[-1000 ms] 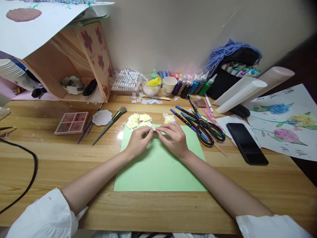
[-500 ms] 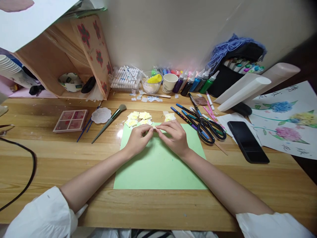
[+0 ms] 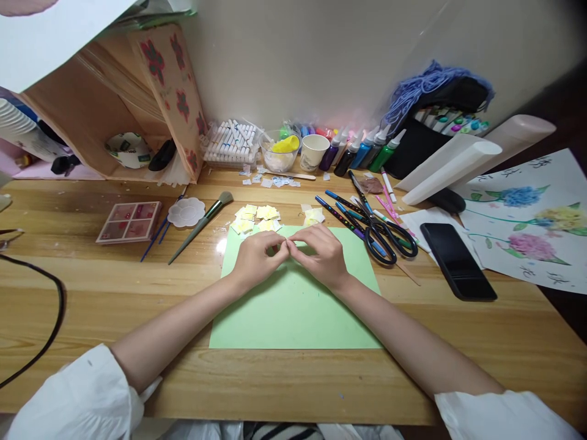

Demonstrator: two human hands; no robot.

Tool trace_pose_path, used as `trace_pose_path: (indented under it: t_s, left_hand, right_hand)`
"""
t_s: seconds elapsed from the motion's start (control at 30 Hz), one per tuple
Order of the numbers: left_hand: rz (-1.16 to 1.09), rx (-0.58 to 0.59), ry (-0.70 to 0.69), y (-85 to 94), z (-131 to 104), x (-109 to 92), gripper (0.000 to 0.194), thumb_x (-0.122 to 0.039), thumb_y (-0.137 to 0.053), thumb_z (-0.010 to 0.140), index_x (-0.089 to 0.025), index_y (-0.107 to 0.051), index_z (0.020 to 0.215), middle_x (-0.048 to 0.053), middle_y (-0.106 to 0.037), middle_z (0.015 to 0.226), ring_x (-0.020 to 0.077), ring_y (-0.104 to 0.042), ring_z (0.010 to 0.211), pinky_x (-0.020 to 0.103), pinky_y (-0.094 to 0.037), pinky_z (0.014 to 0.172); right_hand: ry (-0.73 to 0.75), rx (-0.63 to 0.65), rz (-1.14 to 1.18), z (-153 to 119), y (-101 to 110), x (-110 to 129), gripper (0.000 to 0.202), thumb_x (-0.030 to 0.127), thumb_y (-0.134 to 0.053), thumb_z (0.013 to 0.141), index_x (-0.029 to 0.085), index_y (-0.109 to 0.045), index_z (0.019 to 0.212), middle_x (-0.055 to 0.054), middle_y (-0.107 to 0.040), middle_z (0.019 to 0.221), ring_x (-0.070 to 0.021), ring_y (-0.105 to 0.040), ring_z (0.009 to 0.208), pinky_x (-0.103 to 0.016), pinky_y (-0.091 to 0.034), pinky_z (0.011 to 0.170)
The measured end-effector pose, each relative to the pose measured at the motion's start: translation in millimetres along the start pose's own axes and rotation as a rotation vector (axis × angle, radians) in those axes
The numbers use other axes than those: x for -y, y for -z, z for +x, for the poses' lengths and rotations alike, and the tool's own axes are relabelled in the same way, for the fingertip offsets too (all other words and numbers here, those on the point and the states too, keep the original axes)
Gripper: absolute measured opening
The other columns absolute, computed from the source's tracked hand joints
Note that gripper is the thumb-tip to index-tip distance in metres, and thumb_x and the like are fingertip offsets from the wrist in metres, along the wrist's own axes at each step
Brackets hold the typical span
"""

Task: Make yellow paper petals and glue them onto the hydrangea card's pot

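Observation:
My left hand (image 3: 257, 255) and my right hand (image 3: 323, 253) meet above the upper part of a light green sheet of paper (image 3: 293, 318). Thumb and forefinger of each are pinched together, tip to tip, around a small pale paper piece. That piece is now almost wholly hidden by the fingertips. Just beyond the left hand, at the sheet's top edge, lie several small piles of yellow-and-white paper pieces (image 3: 257, 215). A smaller pile of the same pieces (image 3: 313, 216) lies behind the right hand.
Right of the sheet are black-handled scissors (image 3: 383, 244), several pens (image 3: 342, 214) and a phone (image 3: 458, 263). To the left lie a brush (image 3: 202, 226), a flower-shaped palette (image 3: 186, 212) and a pink case (image 3: 129, 222). Along the wall stand a paper cup (image 3: 314, 154) and paint bottles (image 3: 367, 153).
The fingertips of both hands have closed in on each other, covering the pale paper piece that showed between them before. The hands otherwise stay over the same spot.

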State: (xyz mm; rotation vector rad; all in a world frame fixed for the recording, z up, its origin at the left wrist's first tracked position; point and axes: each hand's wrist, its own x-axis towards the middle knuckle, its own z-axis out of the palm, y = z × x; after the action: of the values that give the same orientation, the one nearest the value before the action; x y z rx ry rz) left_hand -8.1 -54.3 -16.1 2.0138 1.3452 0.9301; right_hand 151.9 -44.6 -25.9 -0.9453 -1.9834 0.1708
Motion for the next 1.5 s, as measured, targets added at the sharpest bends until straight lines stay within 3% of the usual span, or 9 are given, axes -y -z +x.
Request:
trace_pose_path:
  t_s: [0.13, 0.47, 0.83, 0.97, 1.07, 1.23, 1.37, 1.5]
  left_hand:
    - [0.031, 0.008, -0.007, 0.5, -0.8, -0.4, 0.023, -0.023, -0.047, 0.083, -0.017, -0.061, 0.066, 0.001, -0.057, 0.063, 0.012, -0.048, 0.062, 0.024, -0.034, 0.06]
    - [-0.146, 0.028, 0.069, 5.7, 3.1, -1.8, 0.032, -0.026, -0.043, 0.085, -0.016, -0.05, 0.055, -0.002, -0.045, 0.054, 0.0106, -0.038, 0.055, 0.024, -0.03, 0.055]
    - [-0.055, -0.023, 0.062, 0.5, 1.2, 1.7, 0.027, -0.022, -0.047, 0.079, -0.016, -0.049, 0.052, -0.003, -0.042, 0.051, 0.0091, -0.036, 0.053, 0.023, -0.028, 0.053]
    - [0.04, -0.028, 0.028, -0.1, 0.0, 0.8, 0.027, -0.021, -0.049, 0.078, -0.016, -0.05, 0.052, -0.002, -0.045, 0.053, 0.0096, -0.039, 0.054, 0.024, -0.03, 0.055]
    - [0.045, -0.022, 0.011, 0.8, -0.1, -0.6, 0.024, -0.023, -0.048, 0.082, -0.017, -0.059, 0.062, 0.0, -0.056, 0.06, 0.0113, -0.046, 0.059, 0.024, -0.035, 0.059]
    - [-0.203, -0.077, 0.115, 0.9, 2.3, 2.4, 0.019, -0.032, -0.054, 0.083, -0.017, -0.064, 0.078, 0.002, -0.066, 0.076, 0.012, -0.056, 0.066, 0.023, -0.041, 0.061]
    - [-0.462, -0.068, 0.208, -1.9, 5.4, 8.5, 0.019, -0.034, -0.062, 0.078, -0.015, -0.064, 0.081, 0.004, -0.067, 0.08, 0.0136, -0.061, 0.073, 0.025, -0.048, 0.069]
    - [-0.563, -0.06, 0.248, -3.1, 7.4, 10.5, 0.02, -0.034, -0.066, 0.075, -0.015, -0.065, 0.081, 0.005, -0.067, 0.081, 0.015, -0.063, 0.077, 0.027, -0.05, 0.075]
  right_hand:
    - [-0.008, 0.013, 0.0, 0.1, -0.1, -0.2, 0.005, 0.018, -0.06, 0.081, 0.021, -0.063, 0.078, -0.003, -0.069, 0.074, -0.0167, -0.06, 0.07, -0.031, -0.048, 0.066]
    - [0.025, 0.025, -0.018, 0.1, 0.1, 0.5, 0.009, 0.017, -0.059, 0.08, 0.021, -0.065, 0.085, -0.004, -0.07, 0.078, -0.0174, -0.061, 0.074, -0.032, -0.05, 0.068]
    - [0.04, 0.033, -0.025, -1.7, 0.3, 3.7, 0.005, 0.017, -0.06, 0.08, 0.021, -0.063, 0.081, -0.004, -0.07, 0.075, -0.0171, -0.06, 0.07, -0.031, -0.048, 0.065]
    - [-0.013, 0.027, 0.018, -1.7, -0.3, 4.9, 0.005, 0.017, -0.059, 0.081, 0.02, -0.063, 0.078, -0.003, -0.069, 0.073, -0.0161, -0.059, 0.068, -0.03, -0.047, 0.064]
    - [-0.098, 0.04, 0.074, -0.2, 0.1, 5.1, 0.007, 0.018, -0.058, 0.082, 0.021, -0.063, 0.077, -0.001, -0.068, 0.071, -0.0145, -0.057, 0.065, -0.028, -0.047, 0.061]
    - [-0.19, 0.024, 0.1, 1.6, 1.1, 4.4, 0.007, 0.019, -0.059, 0.082, 0.021, -0.064, 0.079, -0.001, -0.067, 0.072, -0.0139, -0.056, 0.063, -0.027, -0.046, 0.058]
    - [-0.181, 0.012, 0.086, 1.0, 1.1, 2.9, 0.008, 0.018, -0.058, 0.083, 0.021, -0.065, 0.08, -0.002, -0.068, 0.074, -0.0146, -0.057, 0.066, -0.027, -0.047, 0.06]
    - [-0.144, 0.001, 0.056, 0.2, 1.4, 2.1, 0.008, 0.017, -0.058, 0.082, 0.021, -0.066, 0.083, -0.002, -0.069, 0.076, -0.0154, -0.058, 0.069, -0.029, -0.049, 0.064]
